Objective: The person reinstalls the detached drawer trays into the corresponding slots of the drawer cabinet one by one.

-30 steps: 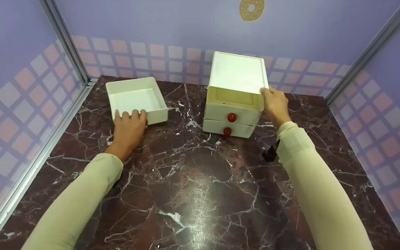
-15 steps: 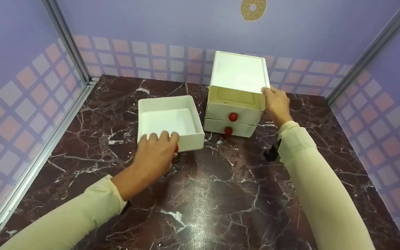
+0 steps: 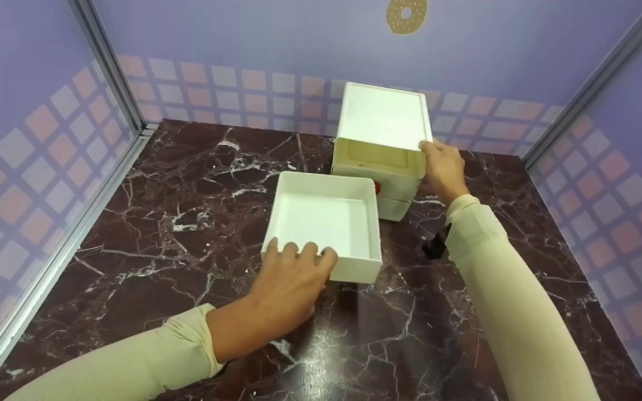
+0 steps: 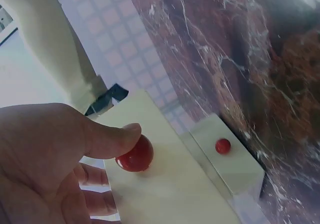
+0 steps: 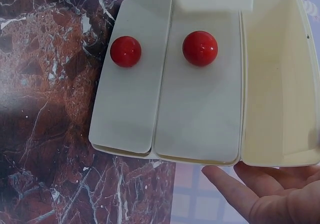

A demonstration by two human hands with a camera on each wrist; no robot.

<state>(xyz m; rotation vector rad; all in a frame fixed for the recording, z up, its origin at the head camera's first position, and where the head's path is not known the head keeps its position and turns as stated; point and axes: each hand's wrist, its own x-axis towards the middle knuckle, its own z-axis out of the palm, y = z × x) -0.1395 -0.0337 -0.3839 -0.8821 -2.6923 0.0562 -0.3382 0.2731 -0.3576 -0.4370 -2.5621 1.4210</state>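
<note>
My left hand (image 3: 287, 287) grips a white drawer (image 3: 326, 220) by its front wall, fingers hooked over the rim. In the left wrist view, the thumb presses against the drawer's red knob (image 4: 136, 155). The drawer is raised off the table, in front of a small white drawer cabinet (image 3: 385, 117), and covers part of its front. The cabinet's top compartment (image 5: 280, 89) stands vacant above two closed drawers with red knobs (image 5: 200, 49). My right hand (image 3: 444, 169) holds the cabinet at its upper right front corner, a fingertip lying over the top edge.
The dark marbled tabletop (image 3: 148, 289) reaches to purple wall panels (image 3: 232, 39) at the back and both sides. Metal rails (image 3: 103, 61) run along the corners. A donut picture (image 3: 406, 15) is on the back wall.
My left hand has lifted the drawer from the table's left side and carried it right and nearer to me, in front of the cabinet. The right hand keeps its hold on the cabinet.
</note>
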